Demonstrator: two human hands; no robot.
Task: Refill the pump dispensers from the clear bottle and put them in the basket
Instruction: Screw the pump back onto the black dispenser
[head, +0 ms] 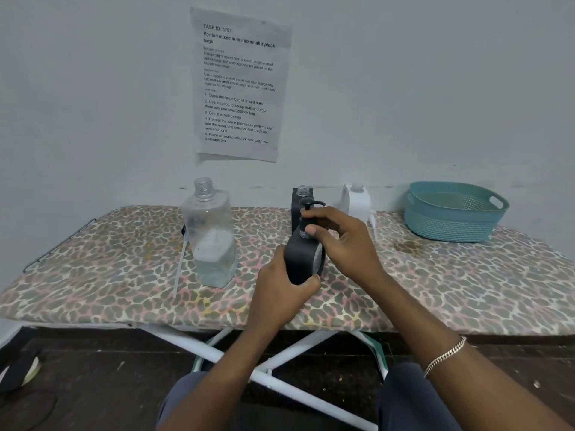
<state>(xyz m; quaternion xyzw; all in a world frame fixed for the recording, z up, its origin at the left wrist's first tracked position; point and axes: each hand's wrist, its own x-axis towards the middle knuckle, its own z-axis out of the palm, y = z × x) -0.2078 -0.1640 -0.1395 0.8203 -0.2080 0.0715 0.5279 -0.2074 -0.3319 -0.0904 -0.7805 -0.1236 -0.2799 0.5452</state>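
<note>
My left hand [280,290] grips the body of a black pump dispenser [301,259], held just above the board. My right hand [339,241] pinches the neck of its black pump head [309,206]. The clear bottle [211,234], uncapped and about a third full of clear liquid, stands upright to the left. A second black dispenser [300,197] with an open neck stands behind my hands. A white dispenser [357,200] without a pump stands to its right. The teal basket [451,213] sits at the far right and looks empty.
All of it rests on an ironing board with a leopard-print cover [124,275], set against a pale wall. A loose pump tube [180,265] lies beside the clear bottle. A printed sheet [239,85] hangs on the wall. The board's white legs [280,362] cross above my knees.
</note>
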